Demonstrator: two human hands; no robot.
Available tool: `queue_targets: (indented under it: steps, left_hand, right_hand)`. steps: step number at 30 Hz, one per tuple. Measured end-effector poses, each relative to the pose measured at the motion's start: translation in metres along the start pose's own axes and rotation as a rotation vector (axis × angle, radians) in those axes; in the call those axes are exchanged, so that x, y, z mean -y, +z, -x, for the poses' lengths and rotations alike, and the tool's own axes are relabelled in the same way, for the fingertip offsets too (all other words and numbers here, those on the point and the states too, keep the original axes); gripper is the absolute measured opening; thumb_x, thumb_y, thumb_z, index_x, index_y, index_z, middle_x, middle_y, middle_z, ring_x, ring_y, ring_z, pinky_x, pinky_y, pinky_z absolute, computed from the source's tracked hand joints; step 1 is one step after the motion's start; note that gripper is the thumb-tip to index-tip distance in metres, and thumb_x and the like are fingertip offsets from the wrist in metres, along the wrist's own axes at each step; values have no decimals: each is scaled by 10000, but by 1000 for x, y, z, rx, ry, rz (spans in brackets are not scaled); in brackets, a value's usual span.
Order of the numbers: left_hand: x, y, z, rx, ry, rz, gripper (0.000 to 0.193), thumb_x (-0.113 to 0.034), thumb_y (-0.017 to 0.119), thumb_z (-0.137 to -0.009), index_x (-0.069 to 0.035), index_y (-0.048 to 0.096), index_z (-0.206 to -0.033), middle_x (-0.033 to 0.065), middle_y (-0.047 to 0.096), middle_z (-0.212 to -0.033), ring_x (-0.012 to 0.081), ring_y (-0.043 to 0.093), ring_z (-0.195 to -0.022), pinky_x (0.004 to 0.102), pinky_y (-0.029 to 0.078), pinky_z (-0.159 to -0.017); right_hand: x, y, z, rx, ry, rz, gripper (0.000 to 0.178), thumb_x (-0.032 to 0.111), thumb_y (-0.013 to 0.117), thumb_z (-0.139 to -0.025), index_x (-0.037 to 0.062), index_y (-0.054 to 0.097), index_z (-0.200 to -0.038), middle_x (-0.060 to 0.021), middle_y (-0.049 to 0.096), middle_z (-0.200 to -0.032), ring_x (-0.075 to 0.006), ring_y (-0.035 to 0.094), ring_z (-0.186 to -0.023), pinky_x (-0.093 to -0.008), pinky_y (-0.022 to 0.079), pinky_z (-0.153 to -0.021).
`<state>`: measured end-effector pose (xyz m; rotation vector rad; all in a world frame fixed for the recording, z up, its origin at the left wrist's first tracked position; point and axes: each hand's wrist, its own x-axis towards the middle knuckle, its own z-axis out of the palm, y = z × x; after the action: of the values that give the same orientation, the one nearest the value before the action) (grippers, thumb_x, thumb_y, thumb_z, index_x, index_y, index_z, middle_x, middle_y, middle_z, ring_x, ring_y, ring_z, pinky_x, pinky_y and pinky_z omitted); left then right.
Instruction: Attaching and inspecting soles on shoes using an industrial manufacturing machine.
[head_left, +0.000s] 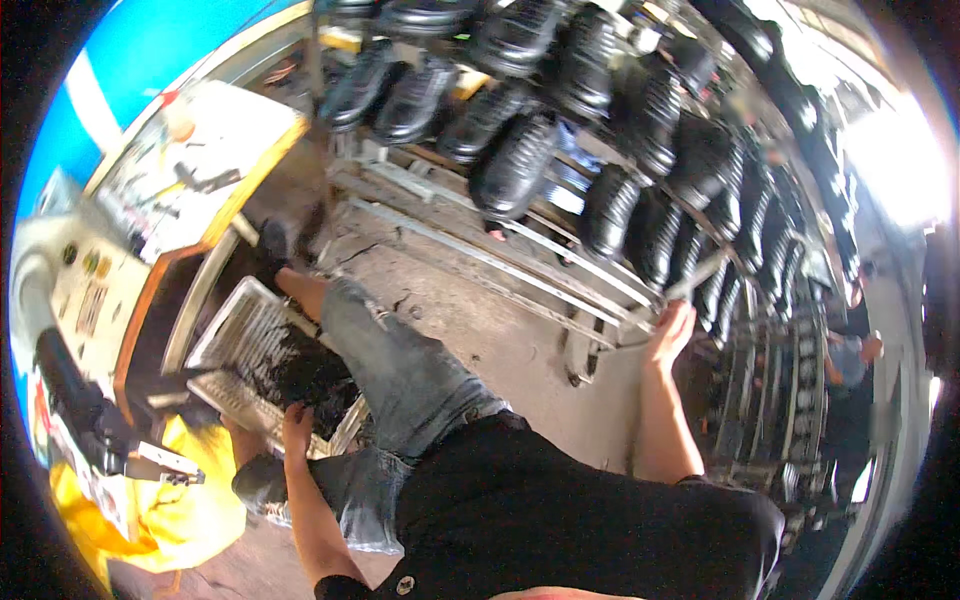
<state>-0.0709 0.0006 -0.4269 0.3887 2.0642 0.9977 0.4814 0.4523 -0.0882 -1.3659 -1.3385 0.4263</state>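
Note:
My right hand (672,328) is closed on a light metal bar at the corner of a shoe rack (500,257). Rows of black lace-up shoes (515,165) fill its shelves, toes pointing toward me. Low on the left, my left hand (297,425) hangs by my knee at the rim of a pale plastic crate (235,335). Dark scraps (305,375) lie inside that crate, close to my fingers. The left fingers are too dark and blurred to show whether they grip anything.
A machine (90,290) with a dark arm stands at the left, above a yellow cloth or bag (190,500). Behind it is a worktable (200,150) with small tools. More racks (770,390) stretch along the right, where another person (850,358) is visible.

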Motion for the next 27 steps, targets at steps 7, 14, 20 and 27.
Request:
queue_targets:
  steps: [7,14,20,27]
  left_hand:
    - [-68,-2,53,-74,96,37,471,-238,661,-975,-11,539,-1370,161,678,-1223,238,663,-1058,353,515,-915]
    - [-125,3,127,-220,127,373,453,-195,658,-990,-6,539,-1383,135,662,-1249,194,637,-1088,323,503,-952]
    - [-138,18,172,-357,138,499,344,-105,631,-998,-3,586,-1323,94,683,-1188,161,644,-1047,299,515,-914]
    - [-180,5,178,-280,234,668,441,-82,638,-990,-20,514,-1409,133,624,-1329,203,615,-1194,342,496,-997]
  right_hand:
    - [209,294,130,893,-759,-121,277,169,733,-890,10,635,-1095,-162,637,-915,-320,639,-854,-390,519,-779]
    - [269,512,125,530,-1090,494,787,329,904,-668,91,522,-1313,-139,525,-1257,-341,512,-1164,-478,464,-942]
    - [271,532,96,397,-1240,319,539,253,853,-712,82,599,-1155,-130,572,-1118,-331,551,-1062,-436,487,-894]
    - [303,348,160,732,-1191,-337,632,216,809,-799,-4,533,-1324,-191,578,-1267,-356,559,-1153,-446,437,-1025]
